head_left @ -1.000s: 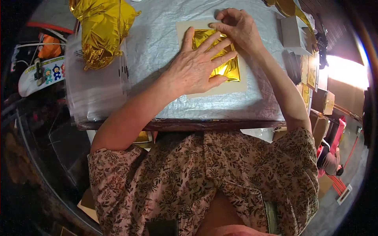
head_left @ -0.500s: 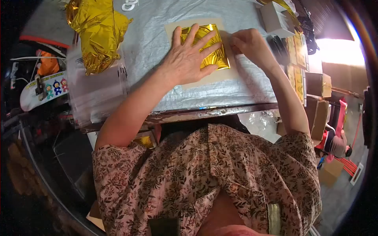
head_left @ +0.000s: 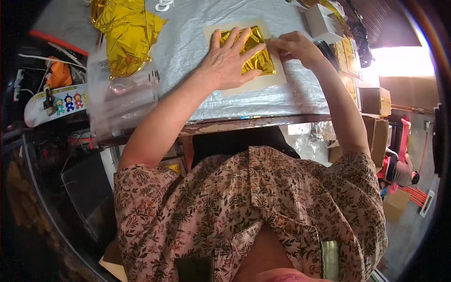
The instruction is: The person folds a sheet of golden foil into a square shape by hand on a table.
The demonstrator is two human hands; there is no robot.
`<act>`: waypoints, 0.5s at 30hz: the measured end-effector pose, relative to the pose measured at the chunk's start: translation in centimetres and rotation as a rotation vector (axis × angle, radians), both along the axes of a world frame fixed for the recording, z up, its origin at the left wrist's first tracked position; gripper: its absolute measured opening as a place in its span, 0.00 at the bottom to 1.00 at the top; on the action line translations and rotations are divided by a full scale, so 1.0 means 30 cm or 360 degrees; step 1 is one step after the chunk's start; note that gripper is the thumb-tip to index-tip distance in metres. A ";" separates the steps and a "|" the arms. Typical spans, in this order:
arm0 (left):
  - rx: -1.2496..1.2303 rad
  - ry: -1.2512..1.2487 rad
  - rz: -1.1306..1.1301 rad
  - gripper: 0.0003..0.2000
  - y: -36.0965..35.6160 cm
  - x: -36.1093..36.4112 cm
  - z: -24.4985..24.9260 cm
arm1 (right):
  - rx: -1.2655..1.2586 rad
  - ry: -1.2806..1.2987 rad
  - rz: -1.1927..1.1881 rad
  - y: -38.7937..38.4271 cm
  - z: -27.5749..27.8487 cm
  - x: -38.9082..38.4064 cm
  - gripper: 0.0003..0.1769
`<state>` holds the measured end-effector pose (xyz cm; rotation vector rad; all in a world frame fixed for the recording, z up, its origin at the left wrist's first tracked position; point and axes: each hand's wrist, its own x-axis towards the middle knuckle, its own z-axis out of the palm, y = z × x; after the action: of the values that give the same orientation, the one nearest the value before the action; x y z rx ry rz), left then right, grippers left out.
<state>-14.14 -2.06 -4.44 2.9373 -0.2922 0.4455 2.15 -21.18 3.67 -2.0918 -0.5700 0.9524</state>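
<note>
A folded square of shiny gold foil [head_left: 264,62] lies on a beige card [head_left: 277,79] on the table. My left hand [head_left: 226,63] rests flat on the foil with its fingers spread, covering the left part of it. At the card's upper right edge, my right hand [head_left: 299,50] has thumb and fingers drawn together close to the foil's right side. Whatever those fingertips may pinch is hidden or too small to make out.
Crumpled gold foil [head_left: 127,40] lies at the left over clear plastic bags [head_left: 124,101]. White rings [head_left: 164,4] are at the far edge. A white box [head_left: 323,24] and a dark object [head_left: 327,55] stand at right. Another person [head_left: 402,171] is in the right background.
The right hand's fingers have stretched out from a tighter curl and now reach over the card's edge toward the foil. The left hand stays flat on the foil. The view has shifted slightly.
</note>
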 end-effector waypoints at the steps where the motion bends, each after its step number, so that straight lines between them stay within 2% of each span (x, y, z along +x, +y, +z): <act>1: 0.0003 0.0001 0.0006 0.36 -0.001 -0.001 -0.001 | 0.0006 0.0076 -0.0040 -0.012 0.006 -0.025 0.25; 4: 0.0036 0.0020 0.0030 0.38 -0.003 0.003 -0.003 | -0.0031 0.0280 0.0021 -0.049 -0.042 0.001 0.20; 6: 0.0031 0.0014 0.0022 0.39 -0.003 0.011 -0.014 | 0.0091 0.0351 -0.0122 -0.047 -0.056 -0.015 0.13; 10: -0.0026 0.0002 0.0012 0.40 -0.002 0.015 -0.031 | 0.0098 0.0313 -0.0147 -0.017 -0.072 -0.019 0.10; 13: -0.0016 0.0170 0.0028 0.39 -0.003 -0.002 0.029 | 0.0165 0.0264 -0.0119 -0.014 -0.076 -0.021 0.08; 15: -0.0002 0.0148 0.0045 0.39 0.001 -0.010 0.040 | 0.0295 0.0308 -0.0150 -0.012 -0.109 -0.031 0.07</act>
<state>-14.44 -2.02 -3.23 2.9532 -0.2389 0.3115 1.24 -21.55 0.42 -1.8225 -0.4385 0.9955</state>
